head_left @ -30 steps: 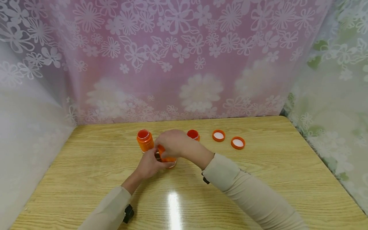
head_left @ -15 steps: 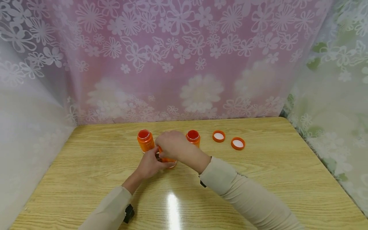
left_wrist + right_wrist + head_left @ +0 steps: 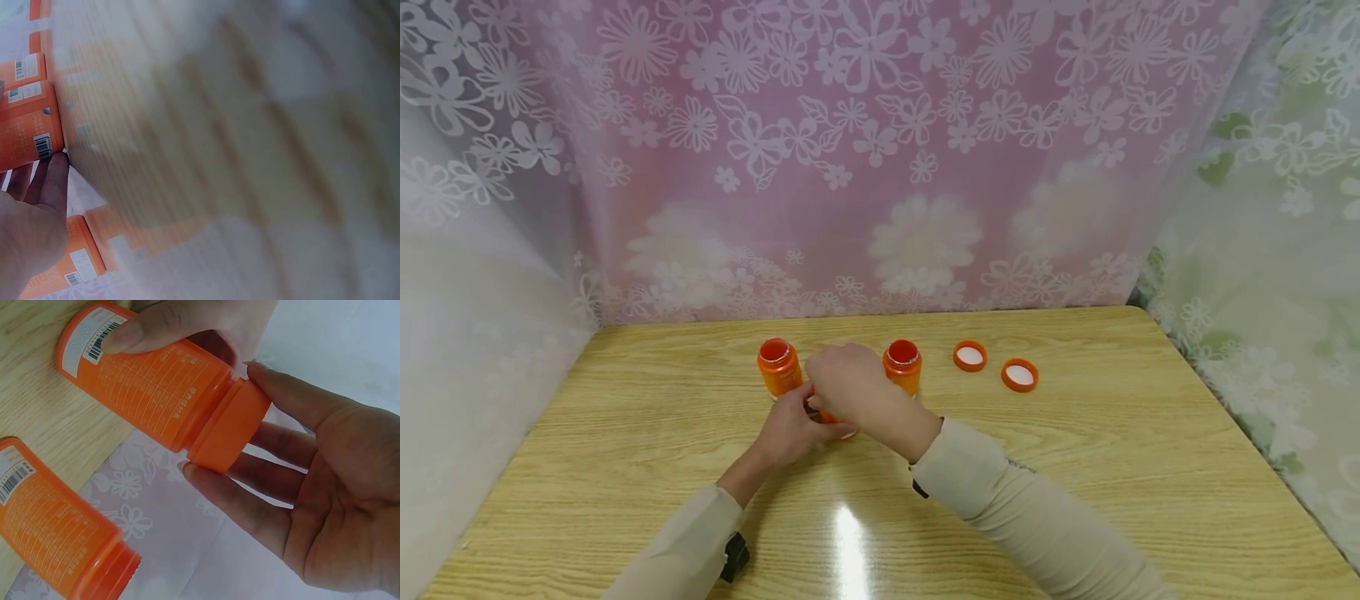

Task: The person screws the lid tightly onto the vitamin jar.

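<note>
My left hand [image 3: 792, 429] grips the body of an orange bottle [image 3: 150, 384] standing on the table, its thumb over the barcode label in the right wrist view. On that bottle's neck sits an orange lid [image 3: 231, 428], pinched round its edge by the fingertips of my right hand [image 3: 857, 383]. Most of this bottle is hidden by the hands in the head view. Just beyond the left hand stands an uncapped orange bottle [image 3: 781, 375]. Another uncapped bottle [image 3: 902, 375] stands to the right, partly behind the right wrist.
Two orange lids, one [image 3: 970, 356] farther back and one [image 3: 1019, 375] nearer, lie with their white insides up at the right. The wooden table [image 3: 625, 467] ends at a pink floral curtain [image 3: 850, 208], with pale curtains at both sides.
The right hand has turned a little on the lid and its forearm has shifted left, so more of the right-hand uncapped bottle shows. The left hand stays in place.
</note>
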`<state>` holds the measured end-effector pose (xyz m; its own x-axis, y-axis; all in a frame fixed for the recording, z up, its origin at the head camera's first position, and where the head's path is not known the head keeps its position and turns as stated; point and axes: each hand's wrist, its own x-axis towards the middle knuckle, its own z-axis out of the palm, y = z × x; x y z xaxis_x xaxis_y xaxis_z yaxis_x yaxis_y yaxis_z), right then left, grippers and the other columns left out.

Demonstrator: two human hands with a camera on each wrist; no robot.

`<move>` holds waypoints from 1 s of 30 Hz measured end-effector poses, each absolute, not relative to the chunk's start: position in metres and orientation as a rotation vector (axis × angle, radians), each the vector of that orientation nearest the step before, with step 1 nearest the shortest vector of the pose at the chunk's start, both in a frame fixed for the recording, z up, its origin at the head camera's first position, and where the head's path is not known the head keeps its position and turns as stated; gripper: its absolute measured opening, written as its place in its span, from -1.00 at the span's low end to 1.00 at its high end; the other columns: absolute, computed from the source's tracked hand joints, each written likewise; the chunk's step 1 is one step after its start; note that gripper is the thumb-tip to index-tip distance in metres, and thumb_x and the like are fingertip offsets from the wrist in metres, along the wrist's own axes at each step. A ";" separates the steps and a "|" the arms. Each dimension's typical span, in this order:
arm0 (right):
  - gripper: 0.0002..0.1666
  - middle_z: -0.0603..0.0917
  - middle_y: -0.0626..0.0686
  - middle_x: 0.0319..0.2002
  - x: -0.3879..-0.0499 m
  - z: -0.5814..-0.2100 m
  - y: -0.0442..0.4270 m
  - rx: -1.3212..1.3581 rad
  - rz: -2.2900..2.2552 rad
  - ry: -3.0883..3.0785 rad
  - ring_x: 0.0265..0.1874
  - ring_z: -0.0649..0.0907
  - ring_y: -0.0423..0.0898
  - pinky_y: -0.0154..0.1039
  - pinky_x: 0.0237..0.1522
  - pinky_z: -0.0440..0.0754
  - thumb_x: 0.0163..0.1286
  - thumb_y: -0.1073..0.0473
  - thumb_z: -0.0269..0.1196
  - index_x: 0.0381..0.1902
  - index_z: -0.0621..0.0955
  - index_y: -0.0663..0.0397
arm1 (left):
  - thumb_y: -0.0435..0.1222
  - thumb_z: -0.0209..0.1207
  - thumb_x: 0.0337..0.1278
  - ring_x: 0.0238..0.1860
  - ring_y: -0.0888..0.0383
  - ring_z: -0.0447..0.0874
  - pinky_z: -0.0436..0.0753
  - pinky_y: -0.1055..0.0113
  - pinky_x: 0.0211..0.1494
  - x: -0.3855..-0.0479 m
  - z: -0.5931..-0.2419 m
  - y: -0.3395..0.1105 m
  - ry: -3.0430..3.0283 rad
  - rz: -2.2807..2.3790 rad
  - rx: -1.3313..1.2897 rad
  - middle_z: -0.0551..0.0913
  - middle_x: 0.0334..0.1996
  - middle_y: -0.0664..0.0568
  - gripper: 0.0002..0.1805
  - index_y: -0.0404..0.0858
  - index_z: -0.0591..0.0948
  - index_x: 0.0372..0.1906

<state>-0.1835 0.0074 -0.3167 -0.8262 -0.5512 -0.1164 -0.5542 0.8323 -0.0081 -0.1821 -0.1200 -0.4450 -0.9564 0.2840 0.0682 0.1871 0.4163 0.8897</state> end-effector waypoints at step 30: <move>-0.62 0.52 -0.05 -0.55 -0.183 -0.326 0.007 -0.726 -0.040 2.974 -0.54 0.53 -0.08 -0.31 -0.59 0.50 0.28 -0.17 0.27 -0.37 0.58 0.02 | -0.14 0.46 -0.11 -0.25 0.21 0.62 0.61 0.26 -0.12 -0.184 -0.447 -0.122 2.609 1.561 0.528 0.66 -0.29 0.18 -0.61 -0.10 0.59 -0.14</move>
<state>-0.1833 0.0072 -0.3258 -0.8845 -0.4611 -0.0714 -0.4590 0.8873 -0.0441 -0.1837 -0.1221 -0.4471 -0.9400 0.3173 0.1257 0.2608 0.4301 0.8643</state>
